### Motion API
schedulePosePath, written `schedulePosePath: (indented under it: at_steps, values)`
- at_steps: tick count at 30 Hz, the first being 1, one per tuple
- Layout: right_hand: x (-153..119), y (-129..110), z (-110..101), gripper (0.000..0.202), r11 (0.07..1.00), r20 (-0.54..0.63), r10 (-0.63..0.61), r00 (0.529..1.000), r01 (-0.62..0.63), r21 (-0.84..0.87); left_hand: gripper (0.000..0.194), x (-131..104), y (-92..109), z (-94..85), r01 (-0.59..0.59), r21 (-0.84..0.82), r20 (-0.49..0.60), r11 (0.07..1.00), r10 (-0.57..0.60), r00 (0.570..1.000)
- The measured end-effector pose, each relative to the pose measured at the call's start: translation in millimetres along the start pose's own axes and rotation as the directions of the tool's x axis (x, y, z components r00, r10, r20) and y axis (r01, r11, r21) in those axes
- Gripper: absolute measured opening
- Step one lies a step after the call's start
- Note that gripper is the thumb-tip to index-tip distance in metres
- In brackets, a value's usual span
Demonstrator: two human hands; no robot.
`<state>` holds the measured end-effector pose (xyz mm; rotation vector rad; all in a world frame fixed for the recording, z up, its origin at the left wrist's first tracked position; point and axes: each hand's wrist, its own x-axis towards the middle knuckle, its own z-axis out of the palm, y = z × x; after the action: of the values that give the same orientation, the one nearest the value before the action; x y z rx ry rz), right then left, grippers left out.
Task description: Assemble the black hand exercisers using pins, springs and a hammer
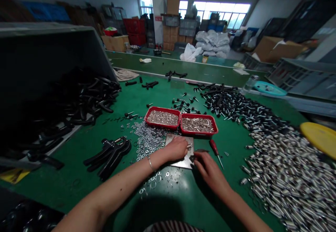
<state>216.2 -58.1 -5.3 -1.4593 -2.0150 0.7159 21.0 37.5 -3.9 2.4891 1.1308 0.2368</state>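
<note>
My left hand (177, 148) is over a metal plate (181, 164), its fingers curled and closed on a small silver spring (189, 146). Just to its right, my right hand (207, 167) pinches a small black part (192, 158) at the plate's right edge; its exact kind is partly hidden by the fingers. Behind the plate stand two red trays side by side. The left tray (148, 121) holds tiny metal pieces, and the right tray (199, 134) holds small metal pins. Loose washers (148, 137) are spread left of the plate.
A red-handled screwdriver (214, 147) lies right of my right hand. Black clamps (112, 158) rest at the left, with more heaped in a bin (94, 42). Springs (283, 172) are piled at the right, below black-headed screws (231, 102). A yellow lid (319, 137) sits at the edge.
</note>
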Motion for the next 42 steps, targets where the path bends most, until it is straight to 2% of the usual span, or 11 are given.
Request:
schedulePosePath:
  at_steps: [3, 7, 12, 16, 23, 26, 29, 32, 36, 38, 42]
  values:
    - [-33, 29, -18, 0.025, 0.990, -0.090, 0.018, 0.996, -0.031, -0.139, 0.018, 14, 4, -8.5, -0.034, 0.115, -0.053, 0.993, 0.040, 0.998]
    - [-66, 51, -27, 0.033, 0.957, -0.059, 0.082, 0.995, -0.095, -0.275, 0.017, 44, 2, -27.3, 0.023, 0.160, -0.179, 0.987, 0.007, 0.984]
    - [-65, 47, -16, 0.033, 0.975, -0.079, 0.186, 0.979, -0.194, -0.107, 0.016, 107, -3, -36.7, 0.132, 0.204, -0.077, 0.970, -0.118, 0.990]
    - [-60, 43, -14, 0.035, 0.934, -0.014, 0.354, 0.935, -0.352, 0.055, 0.011, 126, -5, -34.6, 0.143, 0.181, -0.027, 0.973, -0.141, 0.990]
    - [-58, 54, -12, 0.041, 0.867, 0.023, 0.486, 0.874, -0.485, 0.119, 0.018, 117, -8, -33.2, 0.166, 0.022, -0.177, 0.986, -0.160, 0.971]
    - [-56, 58, -11, 0.046, 0.837, 0.039, 0.506, 0.862, -0.501, 0.219, 0.020, 103, -13, -39.0, 0.141, -0.207, -0.222, 0.968, -0.186, 0.957]
    - [-55, 59, -15, 0.051, 0.756, 0.100, 0.522, 0.847, -0.513, 0.407, 0.022, 64, -20, -41.8, 0.041, -0.583, -0.232, 0.811, -0.214, 0.949]
    - [-50, 60, -23, 0.045, 0.672, 0.185, 0.529, 0.828, -0.542, 0.505, 0.012, 18, -23, -31.6, 0.084, -0.742, -0.163, 0.665, -0.301, 0.940]
    - [-36, 58, -30, 0.048, 0.528, 0.387, 0.522, 0.760, -0.644, 0.553, 0.013, -12, -23, -3.7, 0.140, -0.765, -0.138, 0.628, -0.372, 0.918]
    - [-28, 55, -30, 0.050, 0.505, 0.399, 0.524, 0.752, -0.652, 0.566, 0.011, -12, -24, 7.1, 0.116, -0.719, -0.184, 0.685, -0.349, 0.919]
    - [-24, 51, -24, 0.048, 0.548, 0.364, 0.522, 0.772, -0.630, 0.551, 0.009, -6, -25, 15.1, 0.110, -0.619, -0.230, 0.778, -0.314, 0.921]
